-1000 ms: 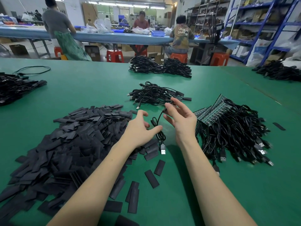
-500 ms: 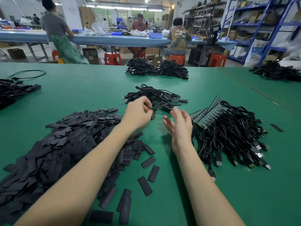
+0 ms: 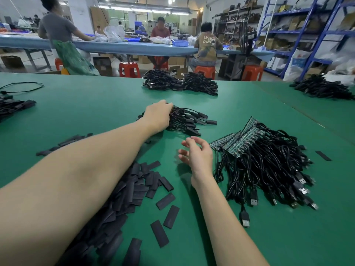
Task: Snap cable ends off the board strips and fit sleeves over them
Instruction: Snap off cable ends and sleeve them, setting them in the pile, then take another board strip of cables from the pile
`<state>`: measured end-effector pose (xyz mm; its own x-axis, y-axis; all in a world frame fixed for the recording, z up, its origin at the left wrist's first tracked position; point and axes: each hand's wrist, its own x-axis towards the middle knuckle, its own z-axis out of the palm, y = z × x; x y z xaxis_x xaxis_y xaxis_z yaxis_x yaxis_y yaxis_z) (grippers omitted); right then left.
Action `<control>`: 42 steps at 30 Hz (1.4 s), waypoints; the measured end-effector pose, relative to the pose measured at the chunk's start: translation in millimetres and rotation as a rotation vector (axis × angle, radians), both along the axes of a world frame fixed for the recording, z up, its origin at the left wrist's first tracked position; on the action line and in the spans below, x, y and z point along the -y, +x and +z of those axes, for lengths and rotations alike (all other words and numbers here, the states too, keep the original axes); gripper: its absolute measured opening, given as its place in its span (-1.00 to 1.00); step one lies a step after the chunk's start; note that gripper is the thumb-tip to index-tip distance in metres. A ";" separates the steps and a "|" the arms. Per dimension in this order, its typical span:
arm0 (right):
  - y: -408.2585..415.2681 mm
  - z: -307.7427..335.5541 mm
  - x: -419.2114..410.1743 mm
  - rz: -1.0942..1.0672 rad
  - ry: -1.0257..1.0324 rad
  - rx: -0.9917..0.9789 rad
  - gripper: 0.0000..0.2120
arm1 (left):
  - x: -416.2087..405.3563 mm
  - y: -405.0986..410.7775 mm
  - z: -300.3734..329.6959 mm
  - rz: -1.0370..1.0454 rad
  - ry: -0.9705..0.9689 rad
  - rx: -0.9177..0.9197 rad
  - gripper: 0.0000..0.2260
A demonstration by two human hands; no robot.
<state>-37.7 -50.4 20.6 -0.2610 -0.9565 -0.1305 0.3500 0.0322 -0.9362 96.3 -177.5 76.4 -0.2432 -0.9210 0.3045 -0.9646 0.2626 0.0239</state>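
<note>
left hand (image 3: 158, 115) rests on the finished cables (image 3: 187, 120) at centre, perhaps grasping one, i cannot tell; right hand (image 3: 197, 155) hangs relaxed, empty, near the strips (image 3: 238, 139) for the next snap.

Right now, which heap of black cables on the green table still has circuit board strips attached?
The cable heap right of the right hand: green board strips fan out at its far end. The pile under the left hand shows sleeved ends, no boards.

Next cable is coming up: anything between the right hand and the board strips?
Nothing visible. The right hand hangs open just left of the board strips, with only bare green mat between them.
</note>
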 end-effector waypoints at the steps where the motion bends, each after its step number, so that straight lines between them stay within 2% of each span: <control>1: 0.2 0.0 -0.1 0.006 0.001 -0.008 -0.84 | -1.4 -0.2 -6.0 -0.015 0.001 -0.024 -0.80; 6: 2.6 0.9 -1.9 0.028 -0.006 -0.032 -0.86 | -8.2 6.3 -34.0 -0.074 -0.011 0.065 -0.54; 10: 3.2 0.6 -2.3 0.028 -0.009 -0.048 -0.88 | 0.0 5.3 -44.3 -0.045 0.008 0.182 -0.45; 13: 2.2 1.6 -2.1 0.034 -0.012 -0.054 -0.90 | 7.1 0.3 -35.8 -0.014 0.104 0.241 -0.43; 15: 1.6 1.8 -2.3 0.040 -0.010 -0.053 -0.90 | 9.7 -1.5 -30.5 -0.007 0.132 0.188 -0.50; 18: 1.1 1.5 -2.6 0.050 -0.010 -0.053 -0.92 | 5.8 -0.5 -30.8 0.007 0.078 0.022 -0.58; 22: 2.9 0.9 -0.5 0.049 -0.010 -0.058 -0.93 | -3.6 0.7 -47.8 0.045 -0.103 0.102 -0.66; 25: 4.7 -0.2 0.3 0.055 -0.010 -0.090 -0.93 | -5.6 -1.6 -51.8 -0.032 0.005 -0.055 -0.82; 29: 5.2 -0.7 0.3 0.064 -0.005 -0.103 -0.91 | 1.6 -1.1 -48.2 -0.064 0.133 -0.059 -0.72; 36: 0.9 -0.7 0.7 0.092 0.011 -0.083 -0.92 | 12.4 -8.7 -40.1 0.038 0.339 -0.113 -0.50; 42: -7.4 4.7 0.7 0.156 0.070 0.000 -0.92 | -7.8 -19.3 -48.0 0.041 0.115 -0.249 -0.68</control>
<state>-45.1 -51.1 25.3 -0.1096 -0.9741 -0.1980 0.3361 0.1511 -0.9296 77.0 -169.7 28.4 -0.1360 -0.9605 0.2428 -0.9348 0.2056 0.2895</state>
